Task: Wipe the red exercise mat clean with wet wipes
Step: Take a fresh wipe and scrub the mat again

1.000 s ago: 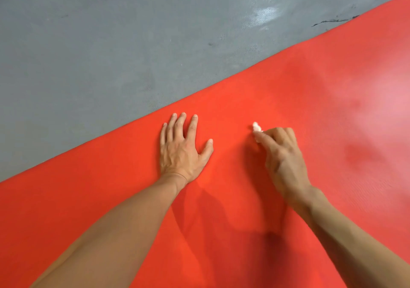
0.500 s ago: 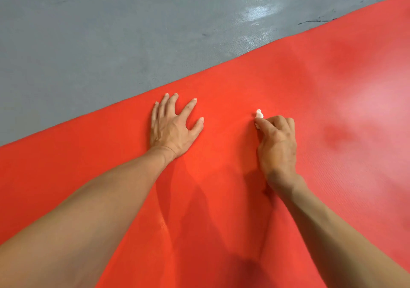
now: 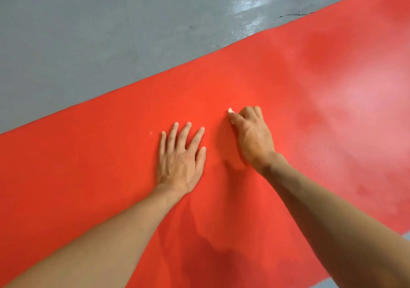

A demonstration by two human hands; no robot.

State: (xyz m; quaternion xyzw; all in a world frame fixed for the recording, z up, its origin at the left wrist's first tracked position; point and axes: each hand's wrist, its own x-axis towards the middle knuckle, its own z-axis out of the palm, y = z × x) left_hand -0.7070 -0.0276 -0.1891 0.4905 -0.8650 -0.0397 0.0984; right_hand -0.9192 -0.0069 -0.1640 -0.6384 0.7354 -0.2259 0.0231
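We observe a red textured exercise mat (image 3: pixel 288 83) lying diagonally across a grey concrete floor (image 3: pixel 88 32). The left hand (image 3: pixel 180 161) rests flat on the mat, fingers straight and spread. The right hand (image 3: pixel 251 132), just beside it, curls around a small white wipe (image 3: pixel 231 110), pressing it to the mat.

We see a grey, smooth floor (image 3: pixel 93 34) filling the far left of the scene, with a glossy patch of reflected light (image 3: pixel 248 6) far right, a dark crack (image 3: pixel 292 14) beside it, and another grey sliver near right.
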